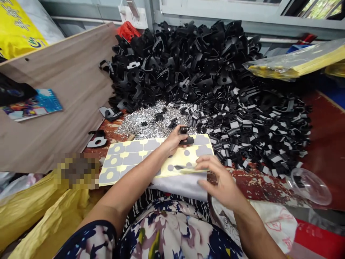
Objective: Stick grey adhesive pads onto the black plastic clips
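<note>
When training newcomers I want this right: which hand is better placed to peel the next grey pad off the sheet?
Right, probably. The right hand has its open fingers over the sheet's near edge, beside the grey pads; the left hand is busy pinching a black part.

Little in front of you reads clearly: the yellow sack (16, 25) at your far left bears pale characters and a round blue logo, both too blurred to decipher. The booklet's (32, 106) colourful cover print is equally illegible.
</note>
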Tool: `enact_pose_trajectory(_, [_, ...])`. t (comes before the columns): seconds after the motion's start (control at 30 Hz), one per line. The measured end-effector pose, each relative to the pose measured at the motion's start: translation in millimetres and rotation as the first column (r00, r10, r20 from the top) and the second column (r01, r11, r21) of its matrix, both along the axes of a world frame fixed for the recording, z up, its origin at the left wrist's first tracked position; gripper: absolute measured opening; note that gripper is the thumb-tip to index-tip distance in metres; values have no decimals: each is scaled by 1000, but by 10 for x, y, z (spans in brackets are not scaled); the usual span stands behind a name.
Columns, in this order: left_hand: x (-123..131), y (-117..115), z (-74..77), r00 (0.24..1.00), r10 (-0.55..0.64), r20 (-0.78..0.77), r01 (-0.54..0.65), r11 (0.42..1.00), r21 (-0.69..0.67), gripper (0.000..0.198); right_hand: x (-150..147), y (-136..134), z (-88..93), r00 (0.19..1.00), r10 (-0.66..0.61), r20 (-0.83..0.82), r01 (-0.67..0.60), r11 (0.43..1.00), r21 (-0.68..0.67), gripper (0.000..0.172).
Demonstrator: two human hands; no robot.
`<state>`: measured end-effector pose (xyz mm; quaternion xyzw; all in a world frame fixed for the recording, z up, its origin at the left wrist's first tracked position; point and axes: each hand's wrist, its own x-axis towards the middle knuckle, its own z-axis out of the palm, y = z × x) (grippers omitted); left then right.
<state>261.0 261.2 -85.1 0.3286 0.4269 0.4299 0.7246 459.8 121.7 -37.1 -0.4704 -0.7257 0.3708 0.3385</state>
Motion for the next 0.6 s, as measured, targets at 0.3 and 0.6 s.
enact_pose_trajectory(0.3, [-137, -769, 249, 923, -95, 372, 114, 993, -28, 46, -29, 268, -181, 943, -332, 0, 328, 933, 147, 11])
enact_pose_trajectory(0.6, [-118, -891, 262, 902, -60, 428, 105, 991, -83, 45, -209, 290, -355, 928, -365, -79, 373, 920, 121, 14])
